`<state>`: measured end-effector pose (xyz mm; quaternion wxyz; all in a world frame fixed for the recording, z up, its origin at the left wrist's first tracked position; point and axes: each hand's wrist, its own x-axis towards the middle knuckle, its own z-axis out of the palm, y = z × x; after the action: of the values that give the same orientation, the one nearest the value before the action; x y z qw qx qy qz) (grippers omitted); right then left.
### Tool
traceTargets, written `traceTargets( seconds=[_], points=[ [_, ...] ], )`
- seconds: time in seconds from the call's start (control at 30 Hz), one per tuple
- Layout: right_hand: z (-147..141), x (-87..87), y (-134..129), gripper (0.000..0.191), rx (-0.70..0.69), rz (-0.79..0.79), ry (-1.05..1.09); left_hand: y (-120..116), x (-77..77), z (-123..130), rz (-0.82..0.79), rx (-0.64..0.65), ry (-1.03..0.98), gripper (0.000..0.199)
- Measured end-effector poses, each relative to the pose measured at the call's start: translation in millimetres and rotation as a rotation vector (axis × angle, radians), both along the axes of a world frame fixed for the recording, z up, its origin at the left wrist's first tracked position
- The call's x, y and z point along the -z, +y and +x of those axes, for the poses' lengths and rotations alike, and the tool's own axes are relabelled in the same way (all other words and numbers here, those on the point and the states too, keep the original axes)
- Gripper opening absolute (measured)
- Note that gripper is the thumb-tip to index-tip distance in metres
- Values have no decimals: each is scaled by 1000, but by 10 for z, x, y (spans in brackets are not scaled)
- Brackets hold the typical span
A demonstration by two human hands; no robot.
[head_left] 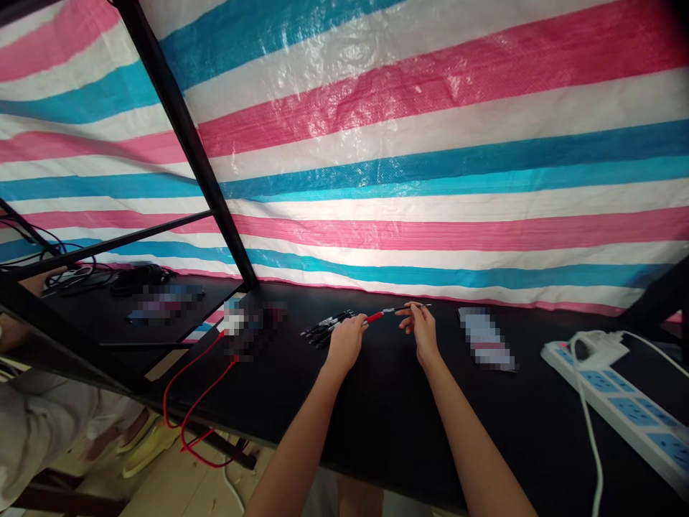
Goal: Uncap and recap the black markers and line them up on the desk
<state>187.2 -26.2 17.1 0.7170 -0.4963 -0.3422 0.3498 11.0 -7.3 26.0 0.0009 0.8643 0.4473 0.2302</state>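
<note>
My left hand (347, 341) is closed around the red barrel of a pen (375, 317), just above the black table. The pen points to the right; past its red part come a short pale section and a slim dark length. At that dark end my right hand (423, 334) pinches between thumb and forefinger, with its other fingers loosely curled. A thin pale tip sticks out beyond the right fingers. Whether the red and dark parts are one piece, I cannot tell. Beside my left hand lies a pile of several black-and-white pens (321, 329), partly hidden by that hand.
A blurred phone-like slab (487, 339) lies right of my hands. Farther right is a white power strip (608, 391) with plugs and a cable. Red cables (199, 402) hang over the front edge at left. A black metal post (183, 136) and another person's leg (59, 424) are at left.
</note>
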Motion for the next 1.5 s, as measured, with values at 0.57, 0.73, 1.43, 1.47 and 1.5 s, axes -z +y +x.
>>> traceTargets(
  seconds=[0.57, 0.73, 1.43, 1.47, 1.5],
  points=[
    [52, 49, 19, 28, -8, -37, 96, -28, -36, 5, -1, 7, 59, 22],
    [21, 41, 22, 29, -27, -45, 103, -30, -29, 10, 5, 28, 69, 22],
    [57, 57, 39, 29, 17, -38, 101, -20, -13, 4, 13, 66, 41, 21],
    [57, 55, 37, 29, 14, -45, 81, -22, -11, 8, 11, 72, 47, 21],
    [52, 52, 36, 28, 7, -54, 56, -24, -10, 13, 9, 77, 55, 22]
  ],
)
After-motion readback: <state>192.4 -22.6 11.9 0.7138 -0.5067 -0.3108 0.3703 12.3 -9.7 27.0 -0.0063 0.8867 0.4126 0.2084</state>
